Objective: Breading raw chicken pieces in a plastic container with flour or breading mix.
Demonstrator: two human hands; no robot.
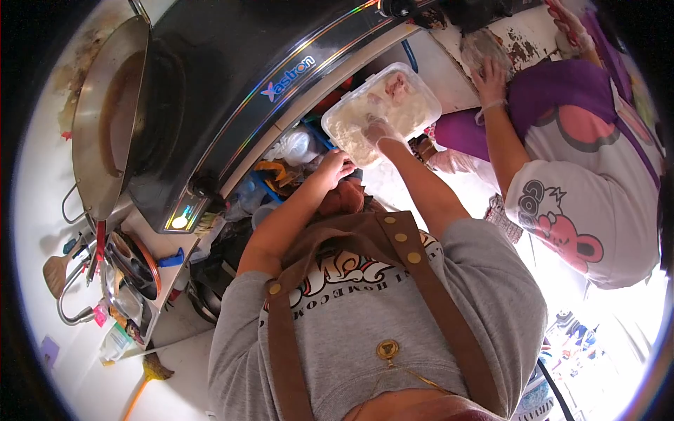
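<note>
A translucent plastic tub (433, 105) of white powder, like flour, lies before me, tilted in the view. Pinkish pieces, apparently raw meat, sit coated in it near the far end. My right hand (380, 131), in a clear glove, reaches into the powder; its fingertips are partly hidden. My left hand (338, 167), apparently ungloved, is at the tub's near left corner with curled fingers; whether it grips the rim is not clear.
A black Astron gas stove (226, 94) with a large metal wok (95, 116) of brown liquid stands left. Bagged items (295, 144) fill a space below. At right, a co-worker's gloved hand (491, 84) touches a plastic bag. Pans (137, 263) lie lower left.
</note>
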